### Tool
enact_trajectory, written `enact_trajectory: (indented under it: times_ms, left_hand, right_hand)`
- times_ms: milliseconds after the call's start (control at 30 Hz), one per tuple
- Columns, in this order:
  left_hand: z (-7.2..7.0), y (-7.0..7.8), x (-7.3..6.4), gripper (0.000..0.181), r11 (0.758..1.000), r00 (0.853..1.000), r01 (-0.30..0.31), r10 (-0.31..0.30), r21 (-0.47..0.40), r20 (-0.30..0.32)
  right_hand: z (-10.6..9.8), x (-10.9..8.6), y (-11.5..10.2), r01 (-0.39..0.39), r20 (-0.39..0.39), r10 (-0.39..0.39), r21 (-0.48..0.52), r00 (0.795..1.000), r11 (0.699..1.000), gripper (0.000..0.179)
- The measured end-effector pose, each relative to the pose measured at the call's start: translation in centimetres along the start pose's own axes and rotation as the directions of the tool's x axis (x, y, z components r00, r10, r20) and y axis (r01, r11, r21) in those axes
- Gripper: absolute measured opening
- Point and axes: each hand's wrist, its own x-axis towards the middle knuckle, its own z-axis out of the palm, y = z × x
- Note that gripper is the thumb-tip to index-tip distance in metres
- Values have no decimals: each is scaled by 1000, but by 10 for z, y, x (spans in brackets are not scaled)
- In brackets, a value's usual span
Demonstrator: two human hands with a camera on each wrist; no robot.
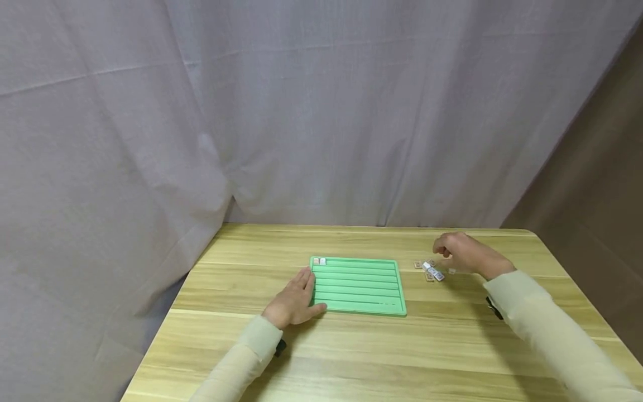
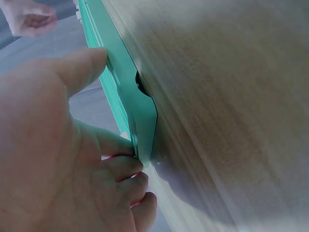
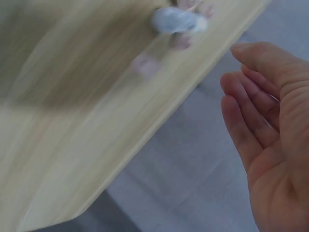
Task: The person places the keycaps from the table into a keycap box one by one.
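A green ridged board (image 1: 356, 286) lies flat on the table, with two small letter-like tiles (image 1: 322, 261) side by side in its top left corner. My left hand (image 1: 295, 300) rests against the board's left edge, fingers stretched along it and thumb over the near corner; the left wrist view shows the thumb (image 2: 84, 67) touching the board's rim. To the right, my right hand (image 1: 468, 255) hovers above the table by a small cluster of loose tiles (image 1: 432, 271). Its fingers are loosely bent, and nothing shows between them in the right wrist view.
One pale tile (image 3: 146, 66) lies apart from the cluster, on the side near my right hand. The wooden table (image 1: 351, 357) ends at a grey curtain (image 1: 321, 139) behind, and a brown cloth (image 1: 593, 212) hangs at the right.
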Motion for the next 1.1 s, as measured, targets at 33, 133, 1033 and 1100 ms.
enact_trajectory:
  times_ms: [33, 133, 1033, 1100]
  left_hand:
    - [0, 1, 0, 91, 1000, 1000, 0, 0, -2, -1]
    - [-1, 2, -1, 91, 1000, 1000, -3, 3, -5, 2]
    - [0, 1, 2, 91, 1000, 1000, 2, -2, 16, 5]
    - [0, 1, 1, 92, 1000, 1000, 3, -3, 13, 6]
  right_hand:
    - [0, -6, 4, 11, -5, -11, -10, 1000, 1000, 18]
    - [4, -20, 13, 52, -32, -53, -34, 998, 998, 20]
    - [37, -42, 34, -29, -62, 29, 14, 998, 999, 19]
    - [39, -41, 34, -32, -62, 33, 16, 998, 999, 19]
